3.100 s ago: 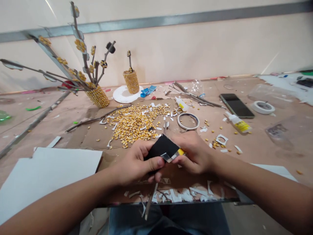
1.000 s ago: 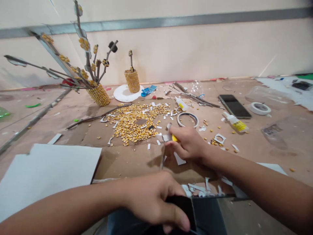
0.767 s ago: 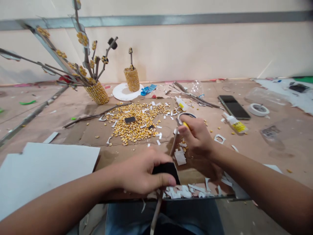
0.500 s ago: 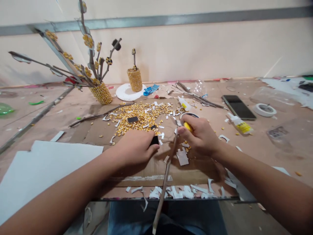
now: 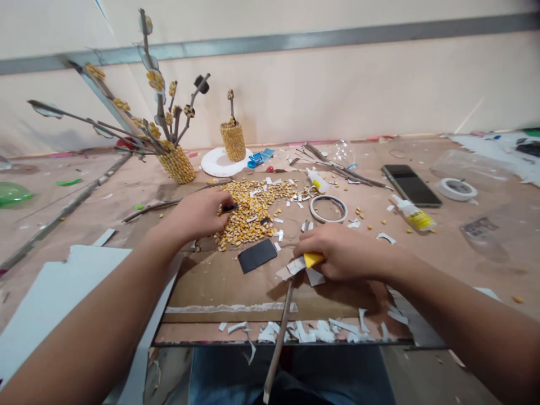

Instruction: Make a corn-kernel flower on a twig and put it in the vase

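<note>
My left hand (image 5: 200, 212) is at the left of a heap of corn kernels (image 5: 248, 225), its fingers closed on a small black piece (image 5: 230, 208) lying there. A larger black rectangle (image 5: 257, 256) rests on the cardboard (image 5: 211, 287) between my hands. In my closed right hand (image 5: 346, 251) is a yellow-handled tool (image 5: 313, 259) with a flat pale blade; its exact kind is partly hidden by the fingers. Below that hand a bare stick (image 5: 278, 349) slants over the table's front edge toward my lap. Its upper end is hidden by the right hand and tool.
Two kernel-covered pots with twigs, one large (image 5: 177, 165) and one small (image 5: 233, 142), stand at the back. A tape roll (image 5: 328, 209), glue bottles (image 5: 415, 215), a phone (image 5: 411, 184) and white sheets (image 5: 76, 292) lie around. Paper scraps (image 5: 312, 332) line the front edge.
My left hand has let go of the larger black rectangle and moved up and left to the small black piece. My right hand has come down toward me, uncovering the tape roll.
</note>
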`<state>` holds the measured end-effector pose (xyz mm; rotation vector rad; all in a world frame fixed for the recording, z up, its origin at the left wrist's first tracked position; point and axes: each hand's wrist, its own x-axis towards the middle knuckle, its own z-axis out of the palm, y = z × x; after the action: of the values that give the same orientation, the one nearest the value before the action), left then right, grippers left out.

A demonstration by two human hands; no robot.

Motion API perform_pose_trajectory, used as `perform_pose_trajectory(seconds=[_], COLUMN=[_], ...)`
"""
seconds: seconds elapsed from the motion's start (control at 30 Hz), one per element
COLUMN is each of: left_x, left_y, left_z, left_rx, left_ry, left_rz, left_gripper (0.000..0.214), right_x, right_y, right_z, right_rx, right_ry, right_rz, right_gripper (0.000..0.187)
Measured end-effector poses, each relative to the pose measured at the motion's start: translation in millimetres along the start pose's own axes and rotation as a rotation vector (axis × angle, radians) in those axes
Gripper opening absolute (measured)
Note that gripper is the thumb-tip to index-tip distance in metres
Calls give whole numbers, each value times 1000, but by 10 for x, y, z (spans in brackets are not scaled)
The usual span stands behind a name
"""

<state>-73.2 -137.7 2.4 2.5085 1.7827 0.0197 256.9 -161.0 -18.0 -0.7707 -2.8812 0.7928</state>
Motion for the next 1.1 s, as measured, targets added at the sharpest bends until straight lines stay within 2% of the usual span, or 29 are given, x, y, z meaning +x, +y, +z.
perform_pose_trajectory(seconds=[0.1,0.2,0.3,0.43,0.5,0.6,0.7,0.8,0.87,0.97,1.1], left_x=[29,39,27,-18,-52,-121,-204,-273,-301,-322,-336], left_y=[-32,15,181,514,668,858,1003,1085,1098,1086,1109], left_z=[27,19,42,149,210,267,262,224,209,219,250], left_rx=[-47,-188,-668,-1277,-1352,-1496,-1657,-1667,-1652,-1668,-1719], left_ry=[16,129,235,157,122,30,-60,-91,-71,-34,-40], left_rz=[-42,-105,-180,-244,-236,-236,-248,-227,-219,-224,-242], left_gripper=[30,26,23,18,20,23,27,33,37,42,47], right_x=[27,55,83,95,90,76,62,58,62,71,68], right_y=[-29,-43,-46,-25,1,42,47,9,-16,-23,-23], right_z=[24,50,77,113,132,158,166,147,128,111,122], right_rx=[-43,-89,-107,-88,-108,-113,10,183,274,349,316], right_ry=[9,22,35,54,125,398,671,851,964,1035,955], right_rz=[-12,-26,-44,-88,-98,-76,-82,-52,23,114,103], right_gripper=[32,32,37,43,37,26,19,5,15,28,27])
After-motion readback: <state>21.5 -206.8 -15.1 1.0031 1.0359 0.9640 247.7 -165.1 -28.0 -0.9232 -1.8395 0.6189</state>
